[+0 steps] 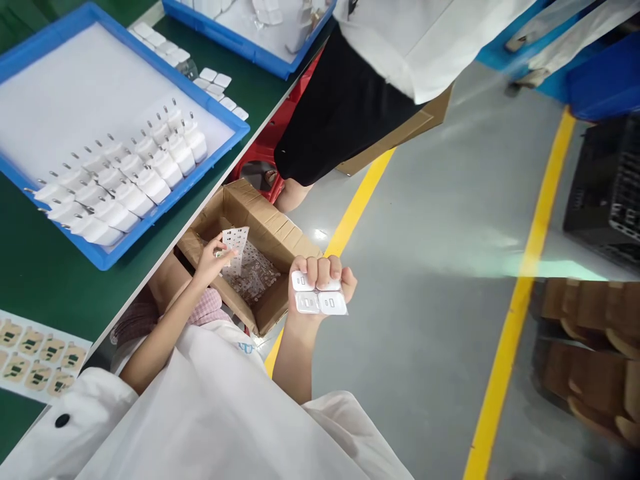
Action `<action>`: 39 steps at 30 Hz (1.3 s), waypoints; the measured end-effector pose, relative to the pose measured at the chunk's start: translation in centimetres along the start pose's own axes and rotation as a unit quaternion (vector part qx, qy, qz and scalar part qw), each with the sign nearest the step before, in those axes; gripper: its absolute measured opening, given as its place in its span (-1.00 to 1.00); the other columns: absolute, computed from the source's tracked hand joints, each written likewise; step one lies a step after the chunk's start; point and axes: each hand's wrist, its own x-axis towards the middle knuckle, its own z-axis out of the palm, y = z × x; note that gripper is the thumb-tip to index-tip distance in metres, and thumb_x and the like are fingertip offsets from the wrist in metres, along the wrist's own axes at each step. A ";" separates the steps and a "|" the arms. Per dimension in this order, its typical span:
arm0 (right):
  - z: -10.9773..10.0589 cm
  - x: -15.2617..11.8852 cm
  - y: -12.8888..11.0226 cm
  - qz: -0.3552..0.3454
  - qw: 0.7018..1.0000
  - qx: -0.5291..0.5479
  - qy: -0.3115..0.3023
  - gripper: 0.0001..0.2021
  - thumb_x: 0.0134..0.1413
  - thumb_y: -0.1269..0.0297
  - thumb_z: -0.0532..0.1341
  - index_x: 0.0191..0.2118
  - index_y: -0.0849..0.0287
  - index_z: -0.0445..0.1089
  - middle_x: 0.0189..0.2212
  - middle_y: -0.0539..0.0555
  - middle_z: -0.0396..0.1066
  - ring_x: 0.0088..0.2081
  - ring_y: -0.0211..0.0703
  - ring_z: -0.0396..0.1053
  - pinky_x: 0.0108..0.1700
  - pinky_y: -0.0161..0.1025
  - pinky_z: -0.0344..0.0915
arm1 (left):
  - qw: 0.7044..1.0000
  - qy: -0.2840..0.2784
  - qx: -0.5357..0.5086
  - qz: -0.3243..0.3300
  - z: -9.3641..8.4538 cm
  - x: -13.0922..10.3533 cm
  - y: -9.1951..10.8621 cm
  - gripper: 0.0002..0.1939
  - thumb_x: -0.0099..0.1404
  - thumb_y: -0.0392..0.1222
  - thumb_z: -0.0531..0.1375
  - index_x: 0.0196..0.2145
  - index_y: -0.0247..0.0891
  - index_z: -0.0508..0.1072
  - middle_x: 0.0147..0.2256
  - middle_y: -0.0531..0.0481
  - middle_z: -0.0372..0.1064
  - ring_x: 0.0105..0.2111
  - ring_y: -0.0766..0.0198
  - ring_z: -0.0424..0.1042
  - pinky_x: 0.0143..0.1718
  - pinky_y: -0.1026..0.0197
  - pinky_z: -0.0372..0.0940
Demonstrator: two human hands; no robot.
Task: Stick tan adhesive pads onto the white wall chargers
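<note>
Four white pieces (pixel 320 302), right grip (pixel 323 269) clasping them; dotted sheet (pixel 236 241), left grip (pixel 211 262) pinching it

The left hand (pixel 209 261), left of centre, pinches thumb to fingers, its bare forearm slanting up from the lower left. The right hand (pixel 323 268), just below centre, points upward, fingers curled.

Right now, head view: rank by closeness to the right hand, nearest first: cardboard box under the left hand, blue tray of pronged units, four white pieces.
1. White pieces: in the right hand's grip.
2. Cardboard box: just left of it.
3. Blue tray: farther left, on the green table.
</note>
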 end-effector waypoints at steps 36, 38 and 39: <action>6.8 -2.0 4.5 0.049 0.970 -0.181 -0.153 -0.50 -0.02 -0.08 0.18 -0.56 0.08 -0.16 -0.69 -0.19 -0.25 -0.62 -0.30 -0.23 -0.47 -0.22 0.01 | 0.915 -0.274 0.072 0.286 -7.7 -12.6 4.1 -0.65 0.15 0.09 0.41 -0.23 -0.17 0.51 0.12 -0.29 0.49 -0.04 -0.01 0.54 0.03 0.01 0.35; 7.8 1.5 5.3 0.055 0.957 -0.224 -0.176 -0.54 -0.02 -0.07 0.16 -0.56 0.07 -0.12 -0.67 -0.17 -0.20 -0.60 -0.29 -0.19 -0.49 -0.24 0.00 | 0.935 -0.236 0.051 0.259 -8.4 -12.9 3.8 -0.65 0.16 0.11 0.40 -0.23 -0.15 0.50 0.05 -0.25 0.53 -0.06 0.00 0.54 0.00 0.03 0.36; 8.6 3.8 5.8 0.048 0.952 -0.237 -0.187 -0.56 0.00 -0.06 0.15 -0.55 0.06 -0.10 -0.66 -0.17 -0.17 -0.60 -0.29 -0.17 -0.49 -0.25 0.02 | 0.946 -0.218 0.043 0.238 -8.8 -13.0 3.6 -0.65 0.16 0.13 0.40 -0.24 -0.14 0.50 0.01 -0.22 0.54 -0.06 0.00 0.54 -0.01 0.04 0.36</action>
